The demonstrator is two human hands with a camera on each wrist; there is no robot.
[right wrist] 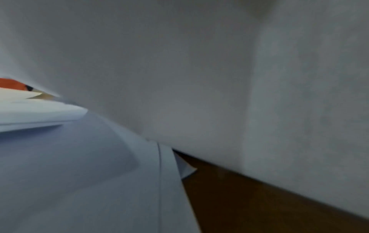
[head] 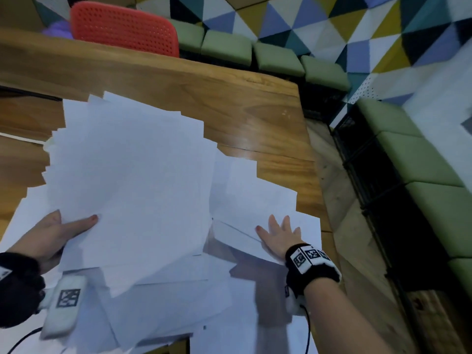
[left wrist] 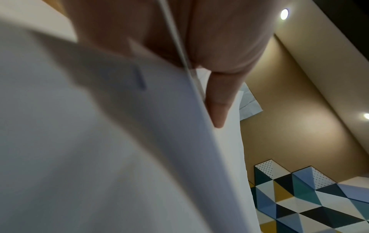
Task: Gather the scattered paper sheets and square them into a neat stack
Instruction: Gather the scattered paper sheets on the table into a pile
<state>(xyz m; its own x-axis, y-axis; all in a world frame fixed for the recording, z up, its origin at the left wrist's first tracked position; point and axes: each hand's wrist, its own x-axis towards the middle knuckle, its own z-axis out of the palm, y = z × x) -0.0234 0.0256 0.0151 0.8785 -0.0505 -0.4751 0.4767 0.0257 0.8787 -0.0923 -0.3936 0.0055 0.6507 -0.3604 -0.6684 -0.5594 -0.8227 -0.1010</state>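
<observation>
A fanned bundle of white paper sheets [head: 132,175] is lifted off the wooden table [head: 255,111], and my left hand [head: 58,233] pinches its near-left corner, thumb on top and fingers underneath. In the left wrist view my thumb [left wrist: 217,100] lies against the bundle [left wrist: 99,141]. More loose sheets [head: 255,195] lie overlapping to the right. My right hand [head: 278,233] rests flat on them with fingers spread. Further sheets [head: 166,302] lie scattered near me. In the right wrist view, paper [right wrist: 179,63] fills most of the picture above the table [right wrist: 259,205], hiding the fingers.
The table's right edge [head: 316,175] runs just beyond my right hand, with floor below. A red perforated chair [head: 122,26] stands behind the far edge. Green cushioned benches [head: 421,162] line the right side and the back under a patterned wall.
</observation>
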